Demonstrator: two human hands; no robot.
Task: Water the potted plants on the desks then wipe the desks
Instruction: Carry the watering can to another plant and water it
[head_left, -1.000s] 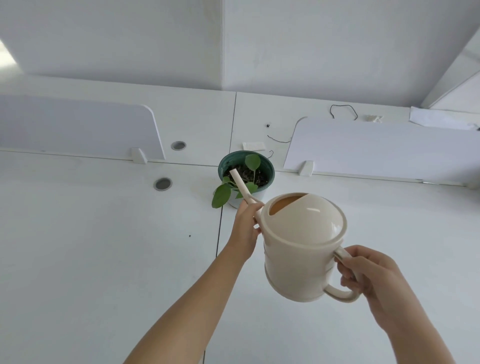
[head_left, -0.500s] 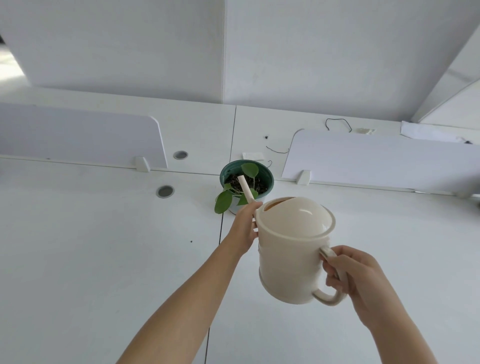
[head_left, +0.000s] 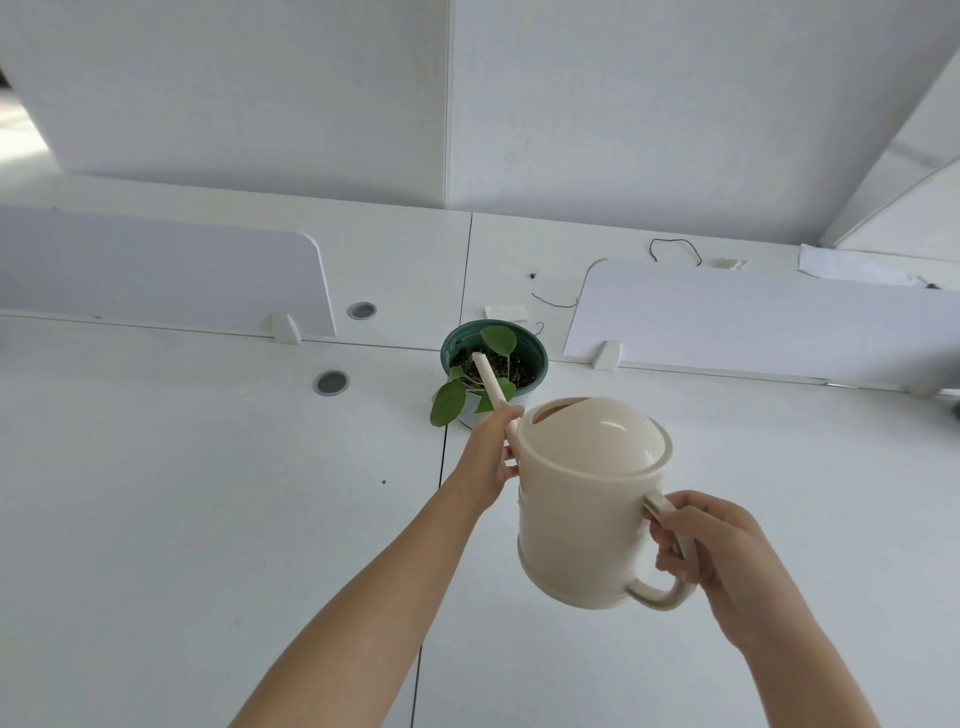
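Watering stage. Your right hand (head_left: 711, 545) has its fingers curled round the handle of the watering can (head_left: 587, 499). Your left hand (head_left: 491, 452) has its fingers clamped on the base of the spout (head_left: 488, 382). Since the earlier frame the spout tip has edged from the pot's left rim to over the soil of the potted plant (head_left: 493, 358) at the far edge of the surface (head_left: 182, 519). Pouring seems imminent — no stream is visible, and wiping is not yet begun.

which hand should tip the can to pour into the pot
Right. The right hand grips the handle, so it can tilt the can; the left hand only steadies the spout over the pot.
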